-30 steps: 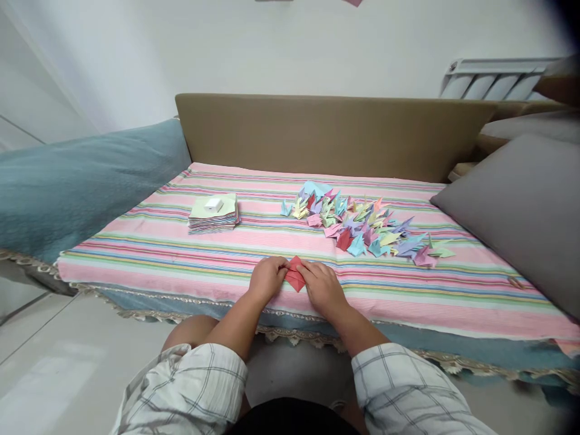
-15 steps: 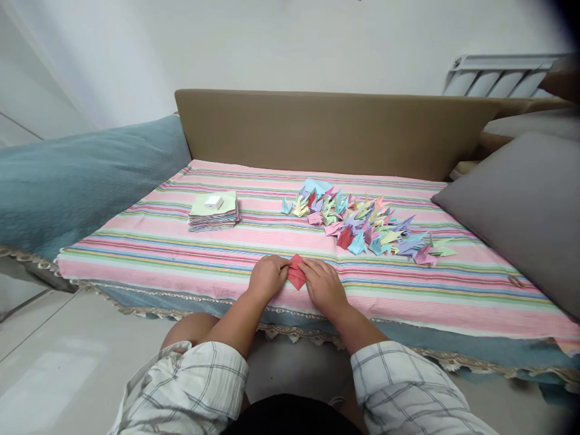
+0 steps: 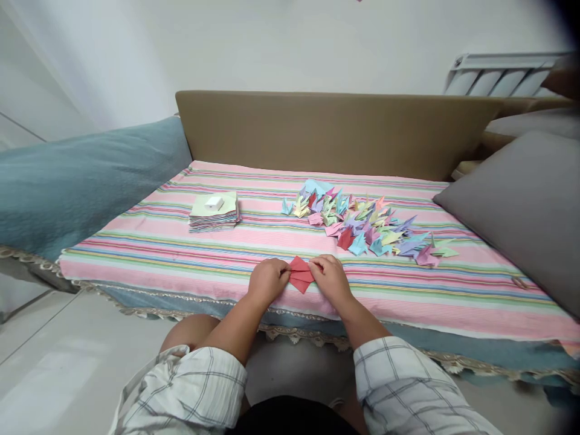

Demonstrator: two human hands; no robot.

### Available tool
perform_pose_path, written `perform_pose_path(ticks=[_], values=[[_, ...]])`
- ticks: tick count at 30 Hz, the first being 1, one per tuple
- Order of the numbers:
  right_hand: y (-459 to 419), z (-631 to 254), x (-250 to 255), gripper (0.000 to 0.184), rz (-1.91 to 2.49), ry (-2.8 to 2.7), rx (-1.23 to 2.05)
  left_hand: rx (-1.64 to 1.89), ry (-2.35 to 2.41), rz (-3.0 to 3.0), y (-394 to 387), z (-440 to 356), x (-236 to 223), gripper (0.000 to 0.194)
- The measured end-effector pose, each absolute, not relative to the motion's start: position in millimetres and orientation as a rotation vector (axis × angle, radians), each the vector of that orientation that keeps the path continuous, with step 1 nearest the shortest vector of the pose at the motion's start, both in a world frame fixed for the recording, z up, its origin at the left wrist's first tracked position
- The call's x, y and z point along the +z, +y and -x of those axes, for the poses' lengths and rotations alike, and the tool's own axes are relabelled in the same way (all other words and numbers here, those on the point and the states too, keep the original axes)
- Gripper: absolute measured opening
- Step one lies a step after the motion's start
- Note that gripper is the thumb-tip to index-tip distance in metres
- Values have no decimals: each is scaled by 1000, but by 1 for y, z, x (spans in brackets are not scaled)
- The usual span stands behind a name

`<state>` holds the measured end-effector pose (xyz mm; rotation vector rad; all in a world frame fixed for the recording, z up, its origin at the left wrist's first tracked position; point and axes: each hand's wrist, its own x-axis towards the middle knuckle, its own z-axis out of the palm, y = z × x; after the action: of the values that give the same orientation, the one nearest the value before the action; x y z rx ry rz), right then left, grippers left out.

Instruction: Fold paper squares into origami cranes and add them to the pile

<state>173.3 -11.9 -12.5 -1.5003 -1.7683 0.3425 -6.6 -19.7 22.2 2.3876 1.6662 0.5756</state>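
A red sheet of folded origami paper (image 3: pixel 299 275) lies on the striped cloth near the front edge, roughly diamond-shaped with a crease across its middle. My left hand (image 3: pixel 268 280) is closed, its thumb and fingers pinching the paper's left side. At the right corner, my right hand (image 3: pixel 331 278) is closed too, with the fingertips gripping the paper. Beyond my hands lies a spread of folded paper cranes (image 3: pixel 357 226) in many colours. Farther left sits a stack of paper sheets (image 3: pixel 214 220) with a small white box (image 3: pixel 214 203) on top.
The striped cloth (image 3: pixel 149 254) covers the sofa seat. A brown backrest (image 3: pixel 335 133) runs along the back, a blue-covered armrest (image 3: pixel 99 175) stands at the left, and a grey cushion (image 3: pixel 516 205) leans at the right. A small brownish item (image 3: pixel 521 283) lies near the cushion.
My right hand has shifted slightly right, and its fingers have drawn in from lying over the paper to its right corner. More of the red paper now shows. My left hand keeps its pinch.
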Motion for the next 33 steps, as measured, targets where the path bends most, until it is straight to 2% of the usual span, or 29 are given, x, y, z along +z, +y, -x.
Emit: perform_pose_path(ticks=[9,15,22,28,33], values=[[-5,-170,-14,12,1616,-1726,351,620,1697,-2302,-19,6,20,11],[-5,-166,-15,13,1659,-1698,271,573,1716,-2293,-17,7,20,8],[-8,-163,-19,19,1626,-1708,132,539,1737,-2282,-18,7,21,9],[-24,-156,-15,13,1592,-1701,-117,599,1727,-2238,-21,7,22,12],[-35,-155,-12,19,1418,-1959,-198,642,1798,-2214,-21,6,19,8]])
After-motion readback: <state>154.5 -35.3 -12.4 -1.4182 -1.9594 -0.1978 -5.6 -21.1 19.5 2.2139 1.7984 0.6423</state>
